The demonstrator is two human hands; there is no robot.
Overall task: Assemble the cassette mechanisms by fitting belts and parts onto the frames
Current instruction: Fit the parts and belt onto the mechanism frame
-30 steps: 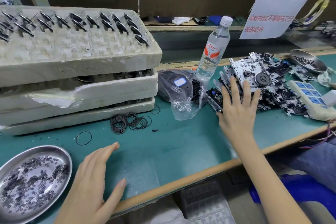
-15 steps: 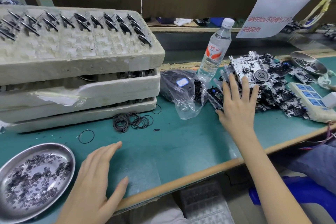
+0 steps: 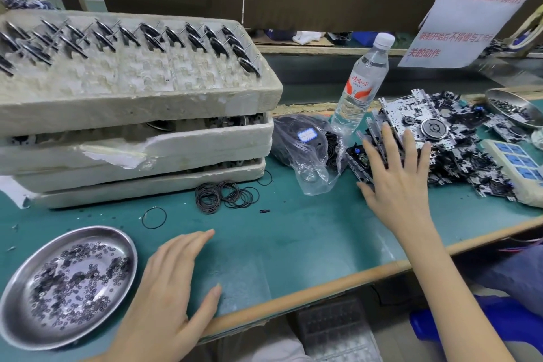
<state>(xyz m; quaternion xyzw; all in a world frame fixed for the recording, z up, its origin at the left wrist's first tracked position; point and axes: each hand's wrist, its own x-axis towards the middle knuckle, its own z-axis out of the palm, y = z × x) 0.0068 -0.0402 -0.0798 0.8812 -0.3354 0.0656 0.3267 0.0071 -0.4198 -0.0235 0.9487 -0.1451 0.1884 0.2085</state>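
Note:
A heap of metal cassette mechanism frames [image 3: 435, 129] lies at the right of the green bench. My right hand [image 3: 396, 176] is spread flat with straight fingers on the near left side of that heap. Flat on the bench near the front edge rests my left hand [image 3: 173, 282], fingers straight and holding nothing. Loose black rubber belts [image 3: 223, 195] lie in a small pile mid-bench, with one single belt [image 3: 154, 217] to their left. Black flywheels on pins [image 3: 188, 38] stand in rows on the top foam tray [image 3: 141, 88].
A steel dish of small washers [image 3: 17, 297] sits front left. A plastic bag of belts [image 3: 308, 150] and a water bottle [image 3: 363, 84] stand between the foam stack and the frames. A second steel dish [image 3: 499, 97] and a white power strip [image 3: 517, 167] are far right.
My right hand has drawn slightly back and down along the near side of the frame heap. My left hand stays flat on the bench.

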